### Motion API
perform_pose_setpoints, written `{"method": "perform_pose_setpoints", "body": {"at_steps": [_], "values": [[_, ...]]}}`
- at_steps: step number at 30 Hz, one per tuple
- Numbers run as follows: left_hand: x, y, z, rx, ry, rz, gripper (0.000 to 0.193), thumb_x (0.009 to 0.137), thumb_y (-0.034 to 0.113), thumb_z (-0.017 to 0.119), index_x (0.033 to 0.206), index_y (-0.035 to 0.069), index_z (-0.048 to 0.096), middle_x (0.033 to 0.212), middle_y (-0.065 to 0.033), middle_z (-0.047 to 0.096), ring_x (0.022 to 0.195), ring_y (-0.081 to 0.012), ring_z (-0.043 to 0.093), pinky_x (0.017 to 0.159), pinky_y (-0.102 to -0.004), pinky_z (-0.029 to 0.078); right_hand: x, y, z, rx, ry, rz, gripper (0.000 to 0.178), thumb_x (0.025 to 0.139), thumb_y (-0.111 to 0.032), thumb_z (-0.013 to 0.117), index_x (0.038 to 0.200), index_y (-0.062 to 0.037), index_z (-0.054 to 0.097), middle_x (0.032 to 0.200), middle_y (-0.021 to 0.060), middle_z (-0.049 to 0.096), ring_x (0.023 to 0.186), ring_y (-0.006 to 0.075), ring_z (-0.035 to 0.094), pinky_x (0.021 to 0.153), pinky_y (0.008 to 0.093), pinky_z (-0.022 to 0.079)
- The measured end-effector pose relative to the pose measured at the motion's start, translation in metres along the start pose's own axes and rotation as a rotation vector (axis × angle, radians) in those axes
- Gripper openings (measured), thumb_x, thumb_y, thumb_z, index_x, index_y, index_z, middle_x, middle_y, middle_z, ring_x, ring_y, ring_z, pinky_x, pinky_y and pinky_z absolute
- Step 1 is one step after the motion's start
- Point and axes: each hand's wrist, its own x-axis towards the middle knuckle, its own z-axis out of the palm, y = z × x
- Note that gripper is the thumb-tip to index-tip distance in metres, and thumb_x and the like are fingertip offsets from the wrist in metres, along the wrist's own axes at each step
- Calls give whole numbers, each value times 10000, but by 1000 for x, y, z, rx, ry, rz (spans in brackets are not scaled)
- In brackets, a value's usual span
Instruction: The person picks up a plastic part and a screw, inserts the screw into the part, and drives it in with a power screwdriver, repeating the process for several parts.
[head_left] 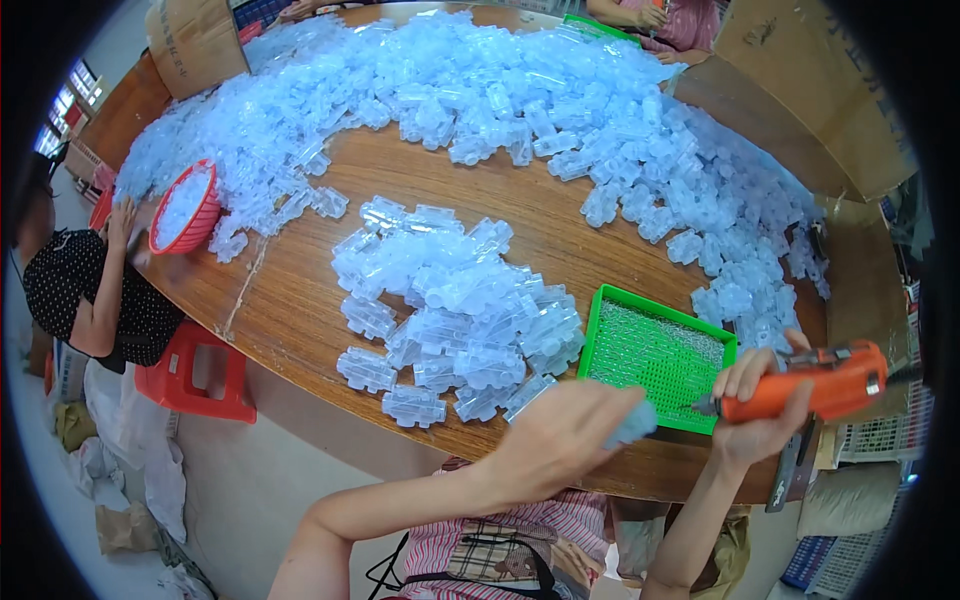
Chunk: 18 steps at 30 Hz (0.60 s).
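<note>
My left hand (560,440), blurred by motion, pinches a translucent bluish plastic part (634,425) just in front of the green tray. My right hand (758,415) is wrapped round an orange electric screwdriver (810,388). Its dark tip points left, toward the plastic part, with a gap between them. Small metal screws (650,328) lie in the shallow green tray (592,340), thickest along its far side. To the left of the tray is a loose heap of clear plastic parts (450,300), partly behind my left hand.
A large bank of similar parts (480,80) curves along the far and right sides of the wooden table (300,290). At left, a red basket (205,215) stands near a co-worker in dotted clothing (75,285) and a red stool (200,375). Cardboard (820,90) walls the right side.
</note>
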Motion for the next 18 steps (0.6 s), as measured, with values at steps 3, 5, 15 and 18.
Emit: {"method": "perform_pose_setpoints", "body": {"at_steps": [3, 5, 15, 18], "values": [[7, -15, -44, 184, 83, -75, 516, 715, 126, 764, 1183, 44, 562, 1042, -127, 607, 972, -293, 590, 805, -400, 493, 5, 13, -34, -236, 135, -15, 430, 938, -331, 567, 1212, -22, 449, 697, 44, 494, 631, 141, 508, 628, 296, 489], [9, -32, -66, 303, 52, -120, 560, 683, 99, 802, 1186, 55, 560, 1099, -142, 585, 1013, -318, 571, 835, -390, 483, 2, 18, -70, -496, 175, 14, 390, 890, -199, 637, 1211, -36, 486, 930, 33, 570, 845, 135, 557, 810, 305, 457], [0, -55, -102, 499, -185, -319, 742, 727, 259, 784, 1353, 67, 437, 1403, -156, 363, 1344, -378, 258, 1100, -484, 245, 40, 12, -129, -944, 24, 47, 338, 953, -291, 503, 1175, -57, 603, 1111, 77, 638, 1022, 210, 562, 917, 361, 398], [1, -48, -95, 543, -194, -282, 760, 724, 279, 786, 1358, 59, 429, 1410, -153, 357, 1347, -377, 253, 1098, -487, 248, 52, 23, -149, -1479, -113, -259, 189, 811, -133, 658, 992, -96, 699, 953, 85, 643, 896, 272, 556, 847, 377, 423]]}}
